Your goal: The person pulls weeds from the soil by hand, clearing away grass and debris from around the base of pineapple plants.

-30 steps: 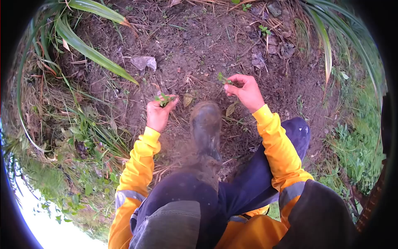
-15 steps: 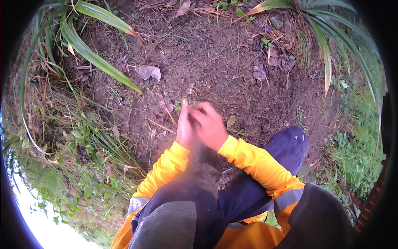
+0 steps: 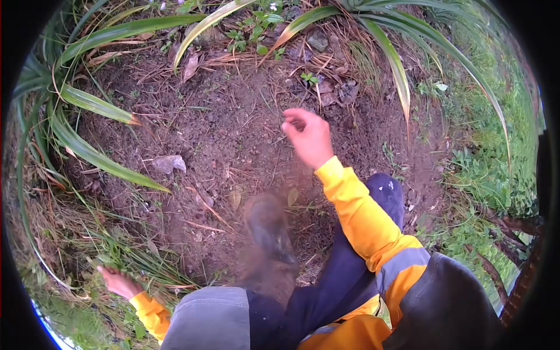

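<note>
Brown soil: crumbly and damp-looking, strewn with dry needles and bits of straw; it fills the middle of my view, below my right hand and around my boot.
Right hand: held over the soil, fingers curled in toward the thumb; I cannot tell whether anything is pinched there.
Left hand: out at the near left over the grass, small and soft in my view, fingers close together; I cannot tell whether they grip anything.
Grass: thin green blades tangled with straw, at the near left beside my left hand.
Green sprout: small and bright, rooted on the far side beyond my right hand, near some curled dead leaves.
Strap-leaved plant: far left, long arching green leaves with paler streaks, one tip dried brown.
Pale dead leaf: greyish and crumpled, flat on the soil left of centre.
Boot: dark, muddy and blurred, on the soil between my hands, nearer than my right one.
</note>
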`<state>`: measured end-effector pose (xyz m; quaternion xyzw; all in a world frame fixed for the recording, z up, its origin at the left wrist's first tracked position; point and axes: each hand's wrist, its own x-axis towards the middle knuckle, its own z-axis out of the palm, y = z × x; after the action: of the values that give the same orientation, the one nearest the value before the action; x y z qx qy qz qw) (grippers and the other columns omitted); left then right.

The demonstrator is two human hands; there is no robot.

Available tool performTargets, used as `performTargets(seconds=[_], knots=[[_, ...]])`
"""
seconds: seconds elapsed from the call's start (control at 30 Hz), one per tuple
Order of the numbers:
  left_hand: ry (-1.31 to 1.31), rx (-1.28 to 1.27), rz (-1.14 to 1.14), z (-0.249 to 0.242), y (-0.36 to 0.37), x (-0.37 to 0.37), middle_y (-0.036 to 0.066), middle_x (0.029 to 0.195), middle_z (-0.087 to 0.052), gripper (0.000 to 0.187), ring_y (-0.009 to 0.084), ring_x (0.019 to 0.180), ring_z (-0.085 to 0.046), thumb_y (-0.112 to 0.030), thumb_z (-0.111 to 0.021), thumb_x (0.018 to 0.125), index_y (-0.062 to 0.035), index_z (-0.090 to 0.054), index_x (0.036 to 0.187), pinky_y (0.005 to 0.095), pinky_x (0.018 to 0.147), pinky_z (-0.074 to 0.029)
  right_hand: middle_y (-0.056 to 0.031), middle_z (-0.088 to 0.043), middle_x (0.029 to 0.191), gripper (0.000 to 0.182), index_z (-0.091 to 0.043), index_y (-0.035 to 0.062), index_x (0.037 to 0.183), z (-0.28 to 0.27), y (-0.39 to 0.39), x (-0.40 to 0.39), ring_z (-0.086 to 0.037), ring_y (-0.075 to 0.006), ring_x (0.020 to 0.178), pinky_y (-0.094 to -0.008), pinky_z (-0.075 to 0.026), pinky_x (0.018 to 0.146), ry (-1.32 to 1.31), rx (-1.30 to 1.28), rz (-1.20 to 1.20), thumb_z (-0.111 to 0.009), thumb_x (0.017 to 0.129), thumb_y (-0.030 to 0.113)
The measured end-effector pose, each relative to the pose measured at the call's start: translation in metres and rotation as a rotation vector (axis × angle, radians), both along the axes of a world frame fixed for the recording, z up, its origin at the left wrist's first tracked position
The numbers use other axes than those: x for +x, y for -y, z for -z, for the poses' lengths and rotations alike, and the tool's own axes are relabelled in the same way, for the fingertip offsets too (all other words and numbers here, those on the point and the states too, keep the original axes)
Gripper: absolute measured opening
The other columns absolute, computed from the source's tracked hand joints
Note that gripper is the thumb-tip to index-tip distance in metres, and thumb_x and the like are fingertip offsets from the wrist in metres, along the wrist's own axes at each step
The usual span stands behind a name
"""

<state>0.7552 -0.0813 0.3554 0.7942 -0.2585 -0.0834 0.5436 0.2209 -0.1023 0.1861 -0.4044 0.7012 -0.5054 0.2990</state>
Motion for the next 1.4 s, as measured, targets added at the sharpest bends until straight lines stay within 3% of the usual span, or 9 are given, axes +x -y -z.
performTargets(seconds=[0.17,0.3,0.47,0.6,0.67,0.83,0.93,1.07,1.4], knots=[[0.928,0.724,-0.364,-0.068,-0.057,0.282,0.028,0.140,-0.064,0.091,0.0422,0.125,-0.060,-0.071,-0.054,0.097,0.0070,-0.056,0.145,0.0500,0.111,-0.042,-0.0155,-0.075,0.102,0.044,-0.073,0.0031,0.125,0.067,0.045,-0.098,-0.073,-0.0260,0.087,-0.0391,-0.059,0.081,-0.240,-0.010,0.292,-0.085,0.083,0.014],[0.729,0.917,-0.274,-0.060,-0.071,0.373,0.027,0.153,-0.052,0.099,0.0449,0.135,-0.053,-0.067,-0.070,0.087,0.0087,-0.048,0.147,0.0481,0.112,-0.043,-0.0157,-0.074,0.098,0.029,-0.078,0.0037,0.111,0.064,0.075,-0.109,-0.072,-0.0321,0.085,-0.0397,-0.057,0.081,-0.488,-0.135,0.074,-0.083,0.085,0.016],[0.105,0.902,-0.034,-0.081,-0.072,0.284,0.020,0.146,-0.058,0.090,0.0393,0.124,-0.060,-0.051,-0.080,0.084,-0.0071,-0.046,0.155,0.0585,0.091,-0.055,-0.0153,-0.075,0.095,0.018,-0.080,0.0040,0.103,0.076,0.094,-0.121,-0.072,-0.0343,0.086,-0.0399,-0.057,0.081,-0.669,-0.270,-0.014,-0.078,0.089,0.016],[0.744,1.465,-0.028,-0.106,-0.089,0.229,0.024,0.139,-0.062,0.083,0.0403,0.119,-0.064,-0.048,-0.080,0.085,-0.0036,-0.050,0.149,0.0581,0.100,-0.053,-0.0161,-0.076,0.098,0.016,-0.078,0.0012,0.104,0.047,0.079,-0.112,-0.075,-0.0305,0.087,-0.0366,-0.057,0.080,-0.525,-0.306,0.078,-0.076,0.094,0.013],[1.291,1.428,0.086,-0.111,-0.108,0.200,0.022,0.128,-0.069,0.063,0.0408,0.112,-0.066,-0.043,-0.077,0.090,-0.0044,-0.061,0.138,0.0498,0.097,-0.053,-0.0158,-0.076,0.097,0.016,-0.077,-0.0005,0.105,0.036,0.062,-0.103,-0.075,-0.0278,0.085,-0.0344,-0.057,0.078,-0.554,-0.345,0.136,-0.076,0.095,0.013],[0.945,0.854,0.490,-0.081,-0.058,-0.052,0.004,0.055,-0.057,0.043,0.0191,0.048,-0.053,-0.034,-0.082,0.090,-0.0063,-0.059,0.067,0.0366,0.058,-0.047,-0.0142,-0.074,0.085,0.022,-0.075,-0.0013,0.115,0.019,0.034,-0.062,-0.071,-0.0198,0.068,-0.0328,-0.055,0.064,-0.277,0.002,0.013,-0.070,0.099,0.012],[0.705,0.574,0.909,-0.004,-0.029,-0.119,0.010,0.084,-0.067,0.026,0.0237,0.070,-0.066,-0.018,-0.086,0.083,-0.0035,-0.068,0.094,0.0360,0.063,-0.052,-0.0146,-0.073,0.080,0.023,-0.074,-0.0010,0.117,0.014,0.014,-0.017,-0.070,-0.0193,0.062,-0.0338,-0.054,0.061,-0.162,0.002,-0.267,-0.066,0.101,0.012],[0.950,0.445,1.202,0.054,0.036,-0.160,0.025,0.150,-0.047,0.083,0.0452,0.137,-0.048,-0.001,-0.078,0.084,-0.0143,-0.043,0.158,0.0506,0.116,-0.041,-0.0160,-0.071,0.077,0.022,-0.075,0.0012,0.117,0.009,-0.020,0.019,-0.069,-0.0206,0.061,-0.0360,-0.055,0.061,-0.006,0.200,-0.678,-0.066,0.100,0.012],[1.157,0.378,1.373,0.111,0.152,-0.143,0.021,0.122,-0.060,0.043,0.0417,0.108,-0.060,-0.001,-0.070,0.087,-0.0056,-0.061,0.130,0.0496,0.093,-0.052,-0.0173,-0.075,0.095,0.021,-0.077,0.0016,0.109,0.024,-0.021,-0.045,-0.072,-0.0323,0.083,-0.0377,-0.055,0.077,-0.084,0.075,-0.171,-0.072,0.094,0.015]])
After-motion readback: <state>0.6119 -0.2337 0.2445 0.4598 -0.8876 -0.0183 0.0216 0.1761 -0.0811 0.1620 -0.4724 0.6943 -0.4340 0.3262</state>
